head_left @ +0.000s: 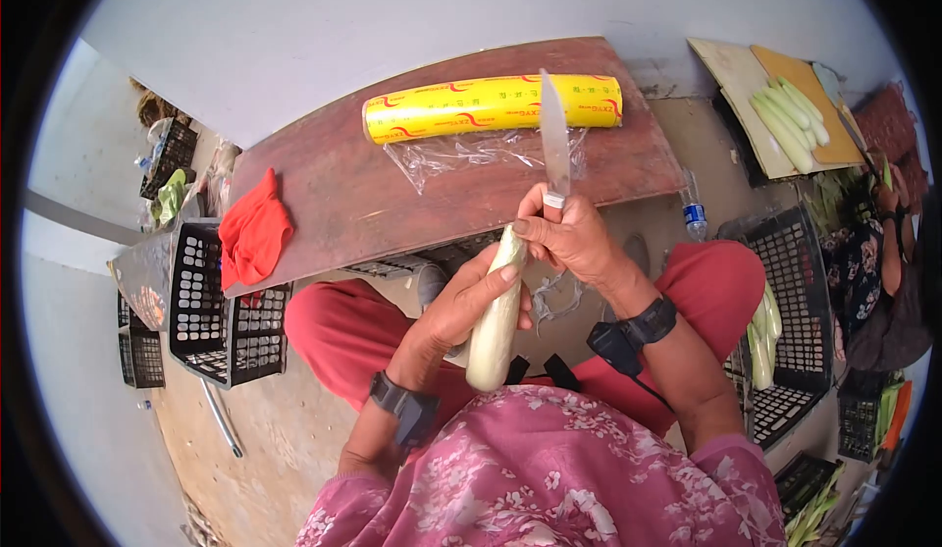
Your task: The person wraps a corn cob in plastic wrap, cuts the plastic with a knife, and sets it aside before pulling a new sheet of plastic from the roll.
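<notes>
A long, pale green vegetable (494,336), thicker at its lower end, is tilted in front of my chest. My left hand (466,297) is closed around its middle, thumb along the upper side. With the blade pointing up and away, a knife (555,140) with a white collar is gripped in my right hand (579,238). The thumb and fingers of that hand touch the vegetable's top end; most of the knife handle is hidden in the palm. Beyond both hands, a yellow roll of cling film (491,105) lies on the reddish-brown board (334,140), its loose film (432,159) crumpled in front.
A red cloth (257,228) hangs over the board's left corner beside a black crate (201,297). At right, another crate (795,321) holds pale vegetables (763,336), and more vegetables (788,120) lie on a tray. A bottle (695,218) and a co-worker's arm (890,243) are there too.
</notes>
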A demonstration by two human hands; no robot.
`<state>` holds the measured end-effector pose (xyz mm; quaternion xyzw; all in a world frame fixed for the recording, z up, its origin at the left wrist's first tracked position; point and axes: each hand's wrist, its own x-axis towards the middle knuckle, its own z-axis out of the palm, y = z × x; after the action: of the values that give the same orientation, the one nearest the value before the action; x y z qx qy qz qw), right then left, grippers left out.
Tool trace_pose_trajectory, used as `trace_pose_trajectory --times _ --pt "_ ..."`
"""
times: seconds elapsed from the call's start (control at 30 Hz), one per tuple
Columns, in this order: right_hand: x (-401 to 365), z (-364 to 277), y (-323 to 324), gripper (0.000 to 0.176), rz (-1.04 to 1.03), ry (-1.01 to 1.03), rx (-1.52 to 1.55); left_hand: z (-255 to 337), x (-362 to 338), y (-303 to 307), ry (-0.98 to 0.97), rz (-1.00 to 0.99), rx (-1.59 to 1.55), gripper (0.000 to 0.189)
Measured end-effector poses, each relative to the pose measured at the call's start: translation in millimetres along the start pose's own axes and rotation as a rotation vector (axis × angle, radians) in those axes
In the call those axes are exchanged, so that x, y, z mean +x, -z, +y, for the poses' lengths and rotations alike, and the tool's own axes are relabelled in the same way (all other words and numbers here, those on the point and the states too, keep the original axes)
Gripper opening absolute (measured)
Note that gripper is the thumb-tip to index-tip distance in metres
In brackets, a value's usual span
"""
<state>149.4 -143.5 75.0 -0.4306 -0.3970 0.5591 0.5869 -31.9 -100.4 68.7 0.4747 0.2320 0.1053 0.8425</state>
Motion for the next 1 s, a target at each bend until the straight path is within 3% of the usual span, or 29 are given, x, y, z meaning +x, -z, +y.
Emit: trace_pose_trajectory --times 0.2,0.5,0.6,0.8,0.83,1.0 --pt "-1.0 2.4 4.3 0.014 -0.016 0.066 -0.204 -6.4 -0.1 1.0 -0.088 0.018 -0.02 0.029" --pt "4.0 1.9 21.6 0.017 0.143 0.041 -0.063 -0.2 -2.4 -6.2 -0.004 0.019 -0.131 0.026" --pt "1.1 -2.0 31.3 0.019 0.141 -0.057 -0.034 -4.4 -5.2 -1.9 -0.013 0.006 -0.203 0.026" --pt "-6.7 9.2 11.8 0.036 -0.166 -0.18 0.1 -7.9 -5.3 5.0 -0.042 -0.002 -0.248 0.028" --pt "-8.5 6.0 2.7 0.027 -0.11 -0.149 0.031 -8.0 -4.8 4.9 -0.043 -0.003 -0.252 0.028" --pt "-0.3 19.5 5.4 0.015 -0.043 -0.006 -0.048 -10.4 -5.5 5.0 -0.026 -0.036 -0.248 0.026"
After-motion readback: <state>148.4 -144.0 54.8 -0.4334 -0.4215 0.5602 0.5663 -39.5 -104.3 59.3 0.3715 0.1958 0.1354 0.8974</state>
